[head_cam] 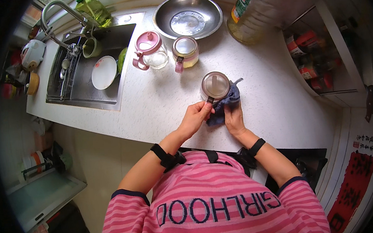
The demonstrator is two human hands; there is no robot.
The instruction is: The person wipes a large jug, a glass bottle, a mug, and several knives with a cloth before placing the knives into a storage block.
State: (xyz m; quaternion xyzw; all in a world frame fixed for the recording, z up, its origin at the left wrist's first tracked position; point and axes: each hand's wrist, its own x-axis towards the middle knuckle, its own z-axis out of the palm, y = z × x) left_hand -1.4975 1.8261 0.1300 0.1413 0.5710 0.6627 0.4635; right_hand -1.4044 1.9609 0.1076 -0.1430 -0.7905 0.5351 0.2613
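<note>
In front of me a lidded seasoning jar [215, 84] stands on the white speckled countertop [159, 112]. My left hand [194, 116] grips it by the handle on its near side, close to a dark clip at the lid. A dark blue cloth [232, 96] is bunched in my right hand [234, 118] and pressed to the jar's right side. Some of my right fingers are hidden by the cloth. Farther back sit a second seasoning jar [185, 51] with a pink handle and yellowish contents, and a clear glass pitcher [154, 57] with a pink lid.
A stainless steel basin [187, 16] sits at the back. To the left, the sink [82, 72] holds a white plate [104, 72] and a green cup [91, 47] below the faucet [55, 8]. A large plastic oil jug [250, 14] and a shelf [327, 47] stand right, near a hanging knife [369, 100].
</note>
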